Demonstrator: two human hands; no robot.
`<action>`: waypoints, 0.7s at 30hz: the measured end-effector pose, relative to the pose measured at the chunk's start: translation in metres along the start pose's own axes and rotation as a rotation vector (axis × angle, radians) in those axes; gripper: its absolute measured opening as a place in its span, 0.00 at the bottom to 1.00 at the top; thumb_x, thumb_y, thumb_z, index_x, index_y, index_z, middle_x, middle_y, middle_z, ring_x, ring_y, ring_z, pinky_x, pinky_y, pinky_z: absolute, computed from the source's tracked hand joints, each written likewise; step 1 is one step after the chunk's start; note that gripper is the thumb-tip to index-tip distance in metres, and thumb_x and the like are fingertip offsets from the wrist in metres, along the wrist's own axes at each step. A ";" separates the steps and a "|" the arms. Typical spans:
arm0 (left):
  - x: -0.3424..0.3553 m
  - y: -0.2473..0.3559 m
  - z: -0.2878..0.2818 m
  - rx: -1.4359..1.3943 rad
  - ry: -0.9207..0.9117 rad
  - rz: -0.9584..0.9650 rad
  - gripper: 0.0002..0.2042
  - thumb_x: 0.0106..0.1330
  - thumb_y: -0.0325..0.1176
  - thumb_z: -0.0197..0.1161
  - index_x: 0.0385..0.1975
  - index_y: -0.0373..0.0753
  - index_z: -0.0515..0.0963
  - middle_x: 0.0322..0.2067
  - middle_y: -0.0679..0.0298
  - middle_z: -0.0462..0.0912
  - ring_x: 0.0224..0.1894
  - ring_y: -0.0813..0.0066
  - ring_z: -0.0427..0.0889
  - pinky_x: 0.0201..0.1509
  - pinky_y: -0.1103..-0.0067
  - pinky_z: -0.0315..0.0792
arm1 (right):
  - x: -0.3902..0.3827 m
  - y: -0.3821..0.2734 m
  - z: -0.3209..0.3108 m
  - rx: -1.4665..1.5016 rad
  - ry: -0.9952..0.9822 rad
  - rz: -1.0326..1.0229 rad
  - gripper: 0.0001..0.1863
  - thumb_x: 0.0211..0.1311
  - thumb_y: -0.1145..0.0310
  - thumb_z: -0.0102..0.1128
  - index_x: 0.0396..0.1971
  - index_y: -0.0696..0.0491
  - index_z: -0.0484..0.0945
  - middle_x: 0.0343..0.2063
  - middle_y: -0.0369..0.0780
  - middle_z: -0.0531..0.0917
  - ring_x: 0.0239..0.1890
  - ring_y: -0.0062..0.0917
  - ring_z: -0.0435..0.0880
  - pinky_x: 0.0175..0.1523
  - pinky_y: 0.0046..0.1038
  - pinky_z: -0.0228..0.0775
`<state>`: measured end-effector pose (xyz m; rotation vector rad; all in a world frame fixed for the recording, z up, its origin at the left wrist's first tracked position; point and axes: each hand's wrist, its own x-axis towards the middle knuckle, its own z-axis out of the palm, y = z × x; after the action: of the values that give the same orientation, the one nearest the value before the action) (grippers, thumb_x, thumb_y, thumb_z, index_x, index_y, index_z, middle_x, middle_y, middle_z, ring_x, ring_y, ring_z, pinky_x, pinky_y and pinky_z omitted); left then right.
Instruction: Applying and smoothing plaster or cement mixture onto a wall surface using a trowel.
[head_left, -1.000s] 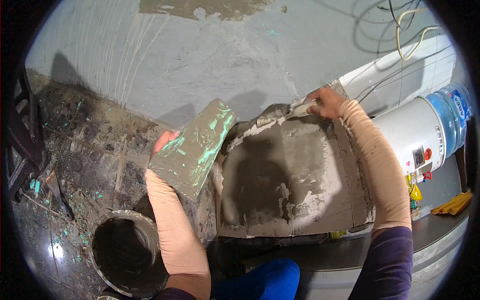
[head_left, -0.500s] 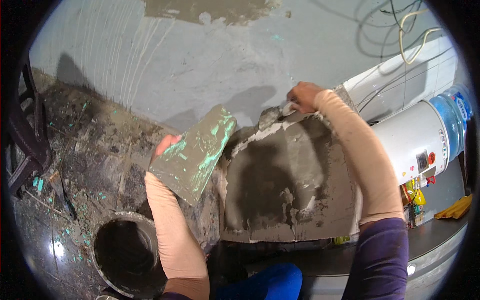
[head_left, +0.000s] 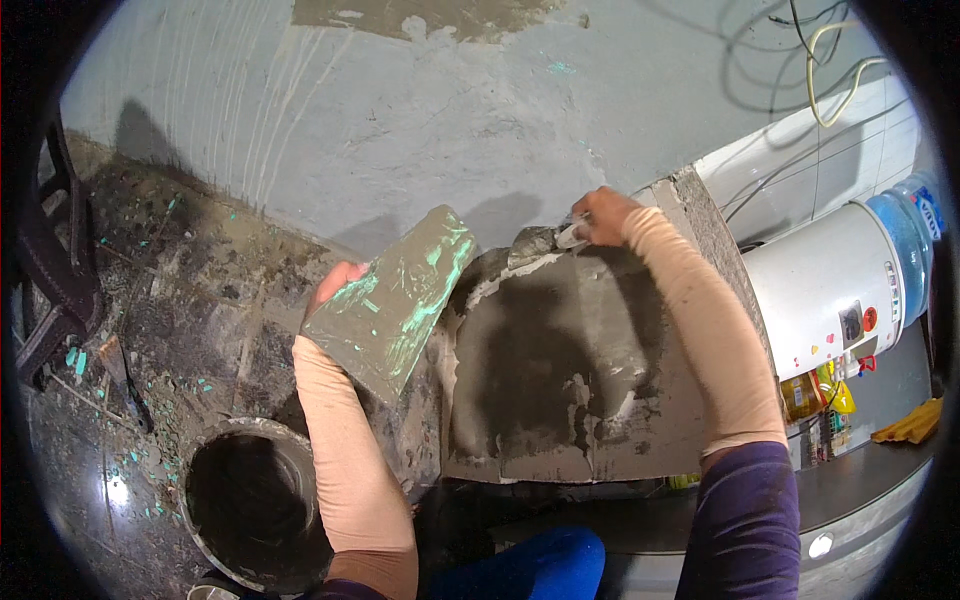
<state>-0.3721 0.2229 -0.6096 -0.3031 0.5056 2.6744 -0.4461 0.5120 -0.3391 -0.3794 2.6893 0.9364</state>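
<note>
My left hand [head_left: 336, 284] grips the far left edge of a flat board [head_left: 398, 312] coated with grey mortar and streaked in mint green. Most of its fingers are behind the board. My right hand [head_left: 608, 216] is closed round the pale handle of a trowel [head_left: 534, 246], whose blade is smeared grey. That blade lies at the far edge of a block-like surface covered in wet grey mortar [head_left: 530, 350], close to the wall. Whether the blade touches the mortar, I cannot tell. The board tilts beside the left edge of this surface.
A round bucket [head_left: 212, 540] with dark contents stands by my left forearm. A scraper [head_left: 124, 380] lies on the dirty floor, near a dark chair-like frame [head_left: 62, 250]. The grey wall [head_left: 430, 130] rises behind. To the right are a white dispenser [head_left: 820, 285] and loose cables [head_left: 815, 90].
My right hand and the trowel have come slightly nearer to me and a little left, the forearm swinging inward. The board in my left hand has hardly moved.
</note>
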 end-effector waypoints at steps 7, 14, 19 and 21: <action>-0.006 0.007 0.000 -0.035 -0.037 -0.033 0.12 0.55 0.41 0.60 0.28 0.37 0.77 0.24 0.63 0.79 0.26 0.72 0.77 0.31 0.76 0.72 | 0.029 -0.014 0.000 -0.180 -0.101 -0.135 0.14 0.53 0.61 0.59 0.37 0.53 0.81 0.35 0.48 0.83 0.42 0.44 0.80 0.51 0.38 0.73; 0.003 0.002 -0.001 -0.095 0.007 -0.030 0.12 0.55 0.40 0.60 0.28 0.37 0.77 0.25 0.62 0.80 0.26 0.72 0.77 0.31 0.77 0.72 | -0.021 0.019 -0.035 0.277 -0.019 -0.023 0.16 0.50 0.62 0.61 0.37 0.55 0.81 0.27 0.50 0.82 0.38 0.42 0.82 0.47 0.37 0.73; 0.008 -0.001 -0.002 -0.015 0.005 -0.015 0.12 0.54 0.41 0.61 0.27 0.37 0.77 0.25 0.63 0.79 0.26 0.72 0.77 0.31 0.76 0.72 | -0.002 0.013 0.004 0.161 0.017 -0.077 0.15 0.50 0.63 0.63 0.35 0.56 0.81 0.27 0.52 0.82 0.33 0.42 0.82 0.43 0.34 0.74; 0.007 -0.001 -0.002 0.018 0.036 -0.022 0.12 0.53 0.41 0.62 0.27 0.37 0.77 0.25 0.63 0.79 0.25 0.73 0.76 0.31 0.77 0.71 | 0.014 0.002 0.019 0.063 -0.083 0.022 0.21 0.50 0.59 0.63 0.43 0.53 0.80 0.34 0.51 0.83 0.42 0.44 0.81 0.52 0.37 0.72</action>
<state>-0.3775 0.2255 -0.6135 -0.3503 0.5341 2.6455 -0.4569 0.5235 -0.3566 -0.2920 2.6454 0.8516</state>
